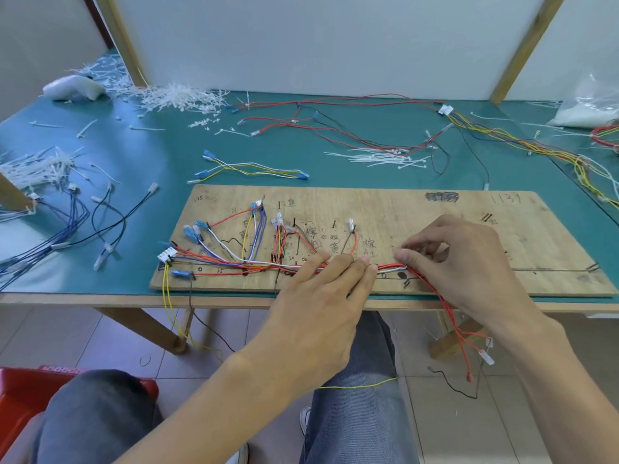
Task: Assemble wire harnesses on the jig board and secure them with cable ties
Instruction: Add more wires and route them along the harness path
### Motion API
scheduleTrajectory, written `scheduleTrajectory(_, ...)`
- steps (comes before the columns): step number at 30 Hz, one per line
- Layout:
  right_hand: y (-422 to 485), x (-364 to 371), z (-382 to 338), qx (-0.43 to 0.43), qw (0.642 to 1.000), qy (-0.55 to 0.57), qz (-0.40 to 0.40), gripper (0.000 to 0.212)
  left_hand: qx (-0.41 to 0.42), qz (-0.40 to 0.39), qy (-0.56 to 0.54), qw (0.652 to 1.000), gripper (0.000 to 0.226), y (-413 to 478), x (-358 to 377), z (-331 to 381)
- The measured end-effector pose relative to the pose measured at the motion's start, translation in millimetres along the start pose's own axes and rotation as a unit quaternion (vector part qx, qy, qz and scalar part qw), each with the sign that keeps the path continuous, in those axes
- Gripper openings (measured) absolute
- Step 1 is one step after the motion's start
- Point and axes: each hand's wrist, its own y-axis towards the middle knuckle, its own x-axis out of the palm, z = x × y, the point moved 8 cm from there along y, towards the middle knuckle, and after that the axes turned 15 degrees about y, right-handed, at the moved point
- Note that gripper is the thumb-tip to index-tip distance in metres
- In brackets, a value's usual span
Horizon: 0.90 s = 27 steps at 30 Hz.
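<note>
Wire bundle (254,265) is laid along the jig board (435,209) near edge, long axis left-right. Left hand (318,296) is pressed flat on it, fingers straight. Right hand (469,259) is pinched on it just beside. Cable ties (385,159) lie beyond the board, nearer the right hand.

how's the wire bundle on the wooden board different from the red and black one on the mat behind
The board bundle runs tight between pegs; the mat bundle sprawls in loops. The board bundle mixes red, blue, white and yellow; the mat bundle is mostly red and black. The left hand presses and the right hand pinches the board bundle; the mat bundle lies untouched. Both end in connectors.
</note>
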Motion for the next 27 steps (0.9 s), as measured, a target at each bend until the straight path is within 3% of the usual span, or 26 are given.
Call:
scheduleTrajectory(5,-5,-3,0,0.014,0.999,-0.008,0.043,0.017,0.014,0.006,0.004,1.0,0.063,7,-5,1)
scheduleTrajectory(11,-9,-3,-10,-0.006,0.994,-0.104,0.043,0.022,0.031,0.013,-0.015,0.999,0.07,9,-10,-1)
scheduleTrajectory(17,-20,6,-7,-0.001,0.994,-0.108,0.037,0.022,0.04,-0.002,-0.015,0.999,0.067,12,-8,1)
scheduleTrajectory(20,-27,1,-11,-0.035,0.993,-0.096,0.067,0.034,0.032,0.002,-0.04,0.999,0.063,15,-10,0)
scheduleTrajectory(23,-33,8,-24,-0.112,0.989,-0.097,0.021,0.028,0.027,-0.001,-0.052,0.998,0.062,15,-12,-2)
scheduleTrajectory(27,-33,15,-22,-0.103,0.989,-0.07,-0.074,0.027,0.024,-0.003,-0.067,0.997,0.056,14,-13,-3)
